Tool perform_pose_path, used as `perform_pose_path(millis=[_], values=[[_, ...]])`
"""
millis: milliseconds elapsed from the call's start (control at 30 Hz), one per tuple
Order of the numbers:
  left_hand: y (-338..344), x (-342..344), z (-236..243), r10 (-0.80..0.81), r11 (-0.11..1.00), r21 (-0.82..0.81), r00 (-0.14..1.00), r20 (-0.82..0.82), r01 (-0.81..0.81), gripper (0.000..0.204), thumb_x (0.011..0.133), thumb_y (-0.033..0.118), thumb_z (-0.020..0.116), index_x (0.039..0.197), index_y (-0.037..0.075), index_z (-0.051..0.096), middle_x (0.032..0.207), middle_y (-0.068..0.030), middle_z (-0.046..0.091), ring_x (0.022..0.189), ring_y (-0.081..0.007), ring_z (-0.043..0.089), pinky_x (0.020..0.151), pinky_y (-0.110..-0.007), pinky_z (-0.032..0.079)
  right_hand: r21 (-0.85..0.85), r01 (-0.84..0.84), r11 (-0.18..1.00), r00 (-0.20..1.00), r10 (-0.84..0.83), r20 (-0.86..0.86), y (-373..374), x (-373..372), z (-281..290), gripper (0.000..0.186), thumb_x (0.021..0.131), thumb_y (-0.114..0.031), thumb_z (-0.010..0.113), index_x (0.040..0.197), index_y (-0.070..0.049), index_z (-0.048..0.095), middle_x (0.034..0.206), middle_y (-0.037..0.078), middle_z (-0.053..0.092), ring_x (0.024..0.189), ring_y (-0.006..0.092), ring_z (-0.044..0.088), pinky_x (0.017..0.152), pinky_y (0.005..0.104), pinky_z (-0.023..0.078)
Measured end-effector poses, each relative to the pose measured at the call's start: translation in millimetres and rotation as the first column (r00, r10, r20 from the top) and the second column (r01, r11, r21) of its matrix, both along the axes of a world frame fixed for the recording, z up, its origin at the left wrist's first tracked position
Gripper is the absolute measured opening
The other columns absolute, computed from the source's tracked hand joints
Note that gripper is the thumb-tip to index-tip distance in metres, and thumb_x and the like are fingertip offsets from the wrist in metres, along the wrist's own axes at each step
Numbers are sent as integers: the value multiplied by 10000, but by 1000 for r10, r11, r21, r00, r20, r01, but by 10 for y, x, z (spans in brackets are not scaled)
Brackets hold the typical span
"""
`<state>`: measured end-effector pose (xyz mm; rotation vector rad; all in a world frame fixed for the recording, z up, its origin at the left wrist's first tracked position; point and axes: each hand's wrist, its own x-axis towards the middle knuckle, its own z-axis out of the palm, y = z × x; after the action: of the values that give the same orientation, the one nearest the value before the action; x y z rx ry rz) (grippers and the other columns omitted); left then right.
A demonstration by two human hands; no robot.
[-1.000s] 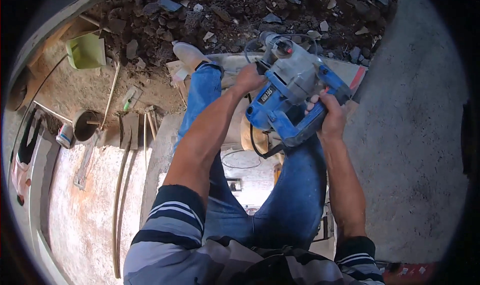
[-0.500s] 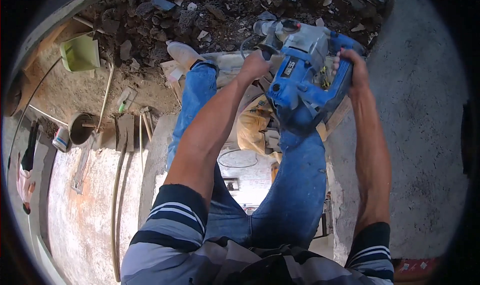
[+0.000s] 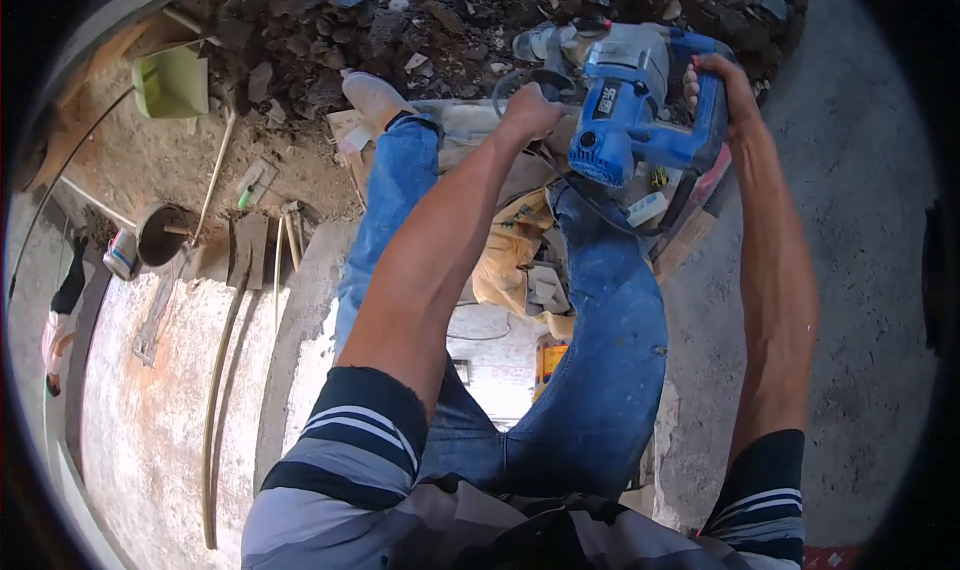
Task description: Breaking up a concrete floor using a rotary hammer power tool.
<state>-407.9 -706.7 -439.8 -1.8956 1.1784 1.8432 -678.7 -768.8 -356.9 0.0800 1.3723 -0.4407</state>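
A blue and grey rotary hammer point(image 3: 630, 120) is held out over the edge of a heap of dark broken rubble point(image 3: 470, 30), its front pointing to the upper left. My left hand point(image 3: 530, 112) is closed on its black front handle, and my right hand point(image 3: 722, 85) wraps round the blue rear handle. A dark cable runs from the tool down past my bent right knee. Beneath the tool are pale boards and a yellow, crumpled sack point(image 3: 495, 265) with broken pieces on it.
Grey concrete point(image 3: 830, 300) lies at my right. To the left are a green dustpan point(image 3: 170, 90), a bucket point(image 3: 160, 235), a paint can point(image 3: 122, 252), a shovel point(image 3: 246, 250), a small trowel and long poles. Another person point(image 3: 62, 320) is at the far left edge.
The rotary hammer has moved up and to the right, away from my right leg, with both hands still on it. My forearms followed, and more of the sack shows.
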Motion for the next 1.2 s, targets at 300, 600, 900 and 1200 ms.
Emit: perform_pose_path(millis=[300,600,900,1200], values=[[97,625,539,-162,969,-189,987,-7,157,392,610,239,610,881,-40,559,875,-235,572,793,-343,568,711,-404,449,-63,339,939,941,-338,22,559,1029,1051,117,777,-180,480,802,-65,488,693,48,497,614,145,487,578,272,417],[268,417,866,-162,974,-159,987,5,161,336,618,231,588,845,-17,563,827,-219,580,784,-355,563,712,-404,450,-21,395,918,918,-396,-28,815,944,1526,166,792,-181,455,883,-41,457,761,47,484,667,155,480,599,281,424],[127,761,301,-296,955,-27,952,-74,295,338,643,258,594,891,29,580,881,-208,579,843,-331,555,726,-396,439,113,433,894,898,-417,-138,800,1208,942,161,738,-187,508,827,-56,483,691,55,512,584,160,509,559,284,442],[-21,308,193,-187,982,8,980,-62,188,387,640,240,578,913,-33,547,907,-238,565,882,-349,544,751,-378,439,166,262,951,961,-240,-137,423,278,244,151,714,-192,527,777,-60,488,645,27,515,518,129,495,472,254,440]])
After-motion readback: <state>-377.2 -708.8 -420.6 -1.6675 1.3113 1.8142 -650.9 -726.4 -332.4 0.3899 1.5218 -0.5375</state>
